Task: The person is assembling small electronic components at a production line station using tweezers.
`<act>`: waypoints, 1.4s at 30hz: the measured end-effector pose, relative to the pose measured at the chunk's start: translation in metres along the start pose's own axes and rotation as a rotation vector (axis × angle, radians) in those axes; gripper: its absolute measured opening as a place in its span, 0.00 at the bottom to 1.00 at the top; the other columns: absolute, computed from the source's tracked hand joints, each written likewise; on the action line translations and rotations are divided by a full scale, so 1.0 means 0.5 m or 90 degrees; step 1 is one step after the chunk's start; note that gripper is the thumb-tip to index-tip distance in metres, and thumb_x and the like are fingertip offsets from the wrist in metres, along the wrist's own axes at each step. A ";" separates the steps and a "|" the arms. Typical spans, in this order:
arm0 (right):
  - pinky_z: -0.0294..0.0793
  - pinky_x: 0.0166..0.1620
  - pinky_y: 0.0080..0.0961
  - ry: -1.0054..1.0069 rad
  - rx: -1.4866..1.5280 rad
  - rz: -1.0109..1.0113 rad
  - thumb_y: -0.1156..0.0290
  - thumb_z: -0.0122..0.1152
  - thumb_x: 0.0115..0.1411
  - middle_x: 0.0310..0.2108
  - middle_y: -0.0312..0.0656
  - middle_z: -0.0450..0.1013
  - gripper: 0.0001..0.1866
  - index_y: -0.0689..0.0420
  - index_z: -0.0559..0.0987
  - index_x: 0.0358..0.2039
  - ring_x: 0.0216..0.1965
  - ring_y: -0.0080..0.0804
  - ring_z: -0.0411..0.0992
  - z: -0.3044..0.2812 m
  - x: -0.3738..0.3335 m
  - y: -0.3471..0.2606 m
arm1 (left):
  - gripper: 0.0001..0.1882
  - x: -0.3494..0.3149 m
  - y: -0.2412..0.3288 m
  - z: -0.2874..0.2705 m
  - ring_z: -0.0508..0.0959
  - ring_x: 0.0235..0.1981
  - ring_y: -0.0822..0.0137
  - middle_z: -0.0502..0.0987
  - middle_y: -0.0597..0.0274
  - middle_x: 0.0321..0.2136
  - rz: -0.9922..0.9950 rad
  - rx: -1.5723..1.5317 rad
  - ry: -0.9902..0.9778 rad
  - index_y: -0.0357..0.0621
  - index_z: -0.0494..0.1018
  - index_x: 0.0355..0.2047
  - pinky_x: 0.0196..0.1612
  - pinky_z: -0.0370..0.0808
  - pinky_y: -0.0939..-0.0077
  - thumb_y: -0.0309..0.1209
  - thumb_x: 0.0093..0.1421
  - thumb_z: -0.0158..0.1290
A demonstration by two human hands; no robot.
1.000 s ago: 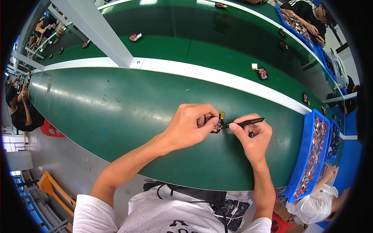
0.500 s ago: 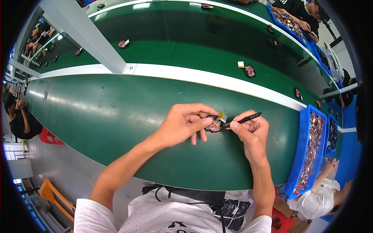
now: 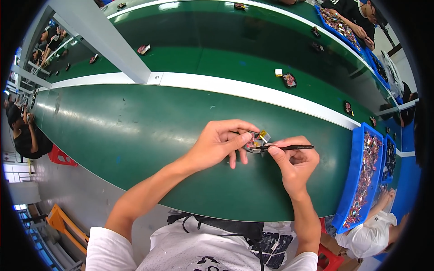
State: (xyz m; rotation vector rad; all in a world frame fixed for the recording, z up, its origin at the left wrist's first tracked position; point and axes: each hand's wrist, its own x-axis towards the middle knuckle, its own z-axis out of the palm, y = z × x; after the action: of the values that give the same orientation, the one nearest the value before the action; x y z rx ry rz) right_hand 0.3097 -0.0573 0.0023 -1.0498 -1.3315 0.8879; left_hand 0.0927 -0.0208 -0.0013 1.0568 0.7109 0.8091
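Observation:
Above the green table, my left hand (image 3: pixel 222 143) pinches a small black-cased electronic assembly (image 3: pixel 253 143) between thumb and fingers. A small silver battery with yellow tape (image 3: pixel 265 136) sticks up from its far right side. My right hand (image 3: pixel 296 159) is closed around black tweezers (image 3: pixel 294 147), held nearly level. Their tip reaches into the near right part of the assembly, at the reddish parts inside. Whether the tips grip anything is too small to tell.
At the right end of the table stands a blue bin (image 3: pixel 357 180) full of small coloured parts. Beyond the white rail (image 3: pixel 217 90), a green conveyor (image 3: pixel 203 63) carries several similar assemblies. A grey post (image 3: pixel 108 40) rises at the left. Other people sit around the line.
The tweezers have tilted from slanting upward to nearly level, and my right hand has turned with them. The assembly and my left hand have shifted slightly right in the picture.

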 end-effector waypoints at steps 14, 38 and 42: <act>0.56 0.20 0.11 0.005 -0.048 -0.035 0.82 0.75 0.52 0.30 0.40 0.83 0.06 0.63 0.84 0.30 0.16 0.10 0.63 0.012 -0.008 0.005 | 0.17 0.000 -0.010 0.003 0.85 0.29 0.64 0.80 0.50 0.41 0.018 -0.037 0.008 0.29 0.72 0.55 0.22 0.82 0.78 0.29 0.72 0.50; 0.55 0.19 0.12 -0.005 -0.091 -0.043 0.82 0.75 0.52 0.26 0.37 0.81 0.07 0.63 0.84 0.30 0.15 0.10 0.62 0.009 0.000 -0.001 | 0.15 -0.004 -0.004 0.014 0.84 0.28 0.67 0.81 0.52 0.37 0.006 -0.026 0.049 0.28 0.73 0.52 0.23 0.80 0.79 0.26 0.70 0.51; 0.55 0.20 0.12 -0.003 -0.095 -0.044 0.82 0.75 0.51 0.26 0.37 0.80 0.07 0.63 0.83 0.30 0.15 0.10 0.62 0.007 0.001 -0.001 | 0.15 -0.004 -0.004 0.013 0.84 0.28 0.67 0.81 0.52 0.37 0.009 -0.020 0.059 0.28 0.73 0.52 0.23 0.80 0.79 0.26 0.70 0.51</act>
State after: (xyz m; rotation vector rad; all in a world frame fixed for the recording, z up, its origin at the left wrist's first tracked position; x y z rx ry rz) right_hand 0.3060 -0.0568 0.0029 -1.1104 -1.4465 0.7485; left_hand 0.0977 -0.0259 -0.0006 1.0021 0.7675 0.8829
